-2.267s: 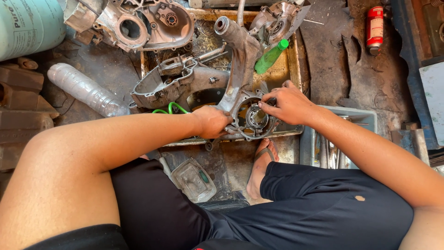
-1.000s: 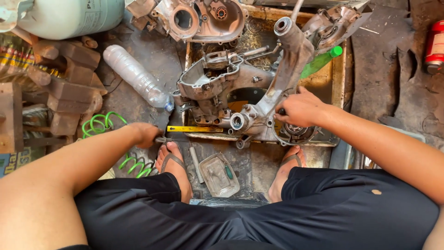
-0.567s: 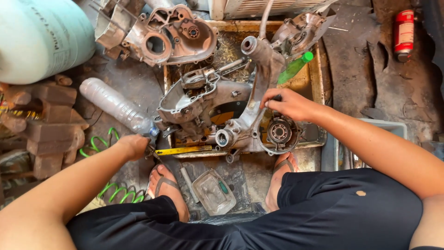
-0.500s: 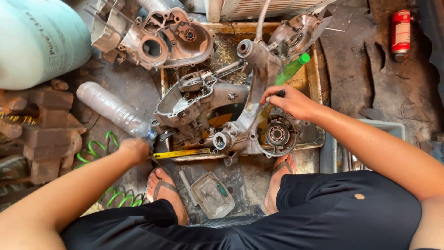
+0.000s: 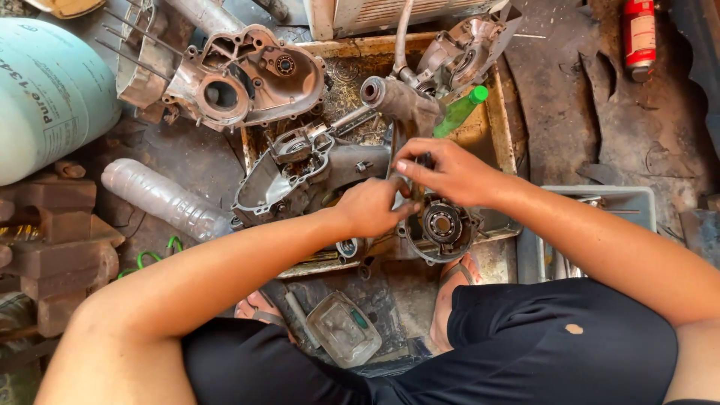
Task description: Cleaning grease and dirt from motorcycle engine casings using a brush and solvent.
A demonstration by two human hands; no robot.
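The engine case (image 5: pixel 315 176) in the metal tray (image 5: pixel 501 124) is being worked on. A small part, hard to see, is pinched by the right hand (image 5: pixel 450 171). The left hand (image 5: pixel 373 208) is curled beside it. A steady grip is needed next.

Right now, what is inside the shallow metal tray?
The tray holds grey engine casings, a round bearing housing and a green bottle. Both hands cover the part between them.

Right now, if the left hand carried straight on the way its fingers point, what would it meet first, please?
The left hand points up and to the right, so it would probably meet the right hand first, whose fingertips already sit close above the grey engine casing. Depth is unclear, so it might slip beneath it.
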